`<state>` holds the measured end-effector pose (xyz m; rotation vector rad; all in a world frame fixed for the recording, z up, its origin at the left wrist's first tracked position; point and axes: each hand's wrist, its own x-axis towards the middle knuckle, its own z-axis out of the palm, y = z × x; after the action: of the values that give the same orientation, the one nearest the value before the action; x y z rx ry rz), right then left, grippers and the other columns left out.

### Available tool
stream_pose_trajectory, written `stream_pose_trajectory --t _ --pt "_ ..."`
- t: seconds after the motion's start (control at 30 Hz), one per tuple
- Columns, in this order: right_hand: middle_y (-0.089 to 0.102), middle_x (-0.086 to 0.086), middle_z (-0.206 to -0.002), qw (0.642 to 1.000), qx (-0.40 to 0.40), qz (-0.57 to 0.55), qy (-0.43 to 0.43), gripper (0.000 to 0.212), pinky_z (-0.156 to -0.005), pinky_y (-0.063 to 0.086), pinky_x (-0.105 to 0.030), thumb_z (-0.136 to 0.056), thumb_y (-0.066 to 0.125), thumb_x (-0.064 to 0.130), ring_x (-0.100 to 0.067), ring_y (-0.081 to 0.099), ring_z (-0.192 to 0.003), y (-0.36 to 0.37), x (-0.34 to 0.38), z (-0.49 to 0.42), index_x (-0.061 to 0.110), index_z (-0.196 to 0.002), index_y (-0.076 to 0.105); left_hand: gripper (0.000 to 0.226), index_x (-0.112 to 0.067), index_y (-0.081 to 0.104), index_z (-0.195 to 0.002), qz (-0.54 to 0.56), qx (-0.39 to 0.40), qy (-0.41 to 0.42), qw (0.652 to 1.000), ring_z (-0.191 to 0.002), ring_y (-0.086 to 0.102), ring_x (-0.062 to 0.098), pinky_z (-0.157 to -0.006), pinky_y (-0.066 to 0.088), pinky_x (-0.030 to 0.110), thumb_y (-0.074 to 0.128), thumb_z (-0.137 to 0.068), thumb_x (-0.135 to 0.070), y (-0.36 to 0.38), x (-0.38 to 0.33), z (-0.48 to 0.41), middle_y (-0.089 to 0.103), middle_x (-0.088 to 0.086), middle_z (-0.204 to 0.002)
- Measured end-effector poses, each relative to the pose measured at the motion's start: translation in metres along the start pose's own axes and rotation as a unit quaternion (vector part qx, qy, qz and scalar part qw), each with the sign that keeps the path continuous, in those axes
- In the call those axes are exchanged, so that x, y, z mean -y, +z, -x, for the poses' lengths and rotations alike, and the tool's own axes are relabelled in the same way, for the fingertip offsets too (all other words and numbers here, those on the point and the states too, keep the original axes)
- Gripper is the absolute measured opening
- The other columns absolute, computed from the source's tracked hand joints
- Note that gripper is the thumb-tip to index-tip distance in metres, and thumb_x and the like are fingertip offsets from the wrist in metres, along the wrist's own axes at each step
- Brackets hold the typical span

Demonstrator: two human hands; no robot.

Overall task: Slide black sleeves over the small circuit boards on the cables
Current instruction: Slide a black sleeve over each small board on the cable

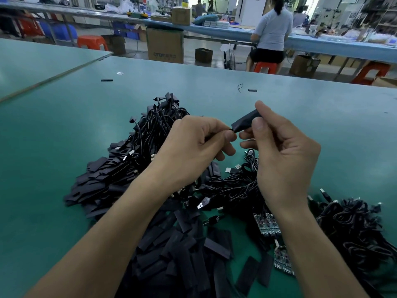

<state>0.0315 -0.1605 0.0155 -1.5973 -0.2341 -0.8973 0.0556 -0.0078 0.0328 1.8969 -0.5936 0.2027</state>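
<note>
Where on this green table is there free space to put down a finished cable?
Bare mat lies left of the sleeved cable heap, and beyond it toward the far edge, save two stray black bits. Crowded: loose sleeves nearest you, circuit boards, cable bundle at right.

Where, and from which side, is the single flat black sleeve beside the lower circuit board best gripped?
Probably from above: pinch the flat black sleeve across its two long edges near one end. It lies flat on the green table, so its faces offer no hold.

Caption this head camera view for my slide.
Left hand and right hand pinch one flat black sleeve above a green tabletop heaped with black cables, loose sleeves and circuit boards.
</note>
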Motion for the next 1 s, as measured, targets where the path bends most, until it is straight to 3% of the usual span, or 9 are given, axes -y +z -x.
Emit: stream_pose_trajectory --t 0.17,0.3,0.5,0.77,1.0 --pt "0.076 0.009 -0.085 1.000 -0.019 0.006 0.008 0.027 -0.070 0.058 -0.022 -0.097 0.065 0.016 -0.010 0.073 -0.071 -0.003 0.002 -0.001 0.030 -0.120 0.062 0.016 -0.021 0.073 -0.094 -0.011 0.009 0.000 1.000 -0.068 0.069 0.004 -0.066 0.057 0.022 0.058 -0.100 -0.019 0.004 -0.001 0.001 0.075 -0.010 -0.078" --pt "0.075 0.014 -0.086 1.000 -0.025 0.001 0.003 0.023 -0.068 0.058 -0.021 -0.096 0.066 0.011 -0.010 0.073 -0.072 -0.004 0.003 -0.003 0.029 -0.110 0.067 0.019 -0.021 0.073 -0.094 -0.030 0.004 0.001 1.000 -0.068 0.069 0.003 -0.066 0.057 0.022 0.056 -0.101 -0.019 0.005 -0.005 0.002 0.074 -0.011 -0.078" --pt "0.076 0.014 -0.091 0.999 -0.034 0.005 0.011 0.023 -0.069 0.060 -0.025 -0.096 0.065 0.012 -0.011 0.074 -0.073 -0.001 -0.002 0.001 0.019 -0.118 0.067 0.019 -0.018 0.073 -0.090 -0.019 -0.016 -0.005 1.000 -0.066 0.069 0.005 -0.064 0.060 0.031 0.057 -0.100 -0.016 0.010 -0.006 0.003 0.074 -0.008 -0.075" --pt "0.078 0.008 -0.091 0.997 -0.031 -0.049 0.043 0.027 -0.073 0.060 -0.027 -0.094 0.068 0.011 -0.016 0.076 -0.080 0.005 0.001 0.004 0.029 -0.113 0.067 0.020 -0.024 0.071 -0.087 -0.003 -0.034 -0.001 0.999 -0.064 0.069 0.003 -0.059 0.056 0.020 0.059 -0.100 -0.015 0.006 -0.007 0.002 0.074 -0.010 -0.075" --pt "0.077 0.009 -0.085 0.998 -0.041 -0.014 0.035 0.027 -0.067 0.060 -0.026 -0.095 0.068 0.016 -0.014 0.074 -0.071 0.003 0.004 0.001 0.036 -0.113 0.065 0.012 -0.022 0.075 -0.092 -0.014 0.001 -0.027 1.000 -0.069 0.070 0.000 -0.068 0.058 0.021 0.063 -0.097 -0.020 0.006 -0.008 0.002 0.075 -0.009 -0.077"
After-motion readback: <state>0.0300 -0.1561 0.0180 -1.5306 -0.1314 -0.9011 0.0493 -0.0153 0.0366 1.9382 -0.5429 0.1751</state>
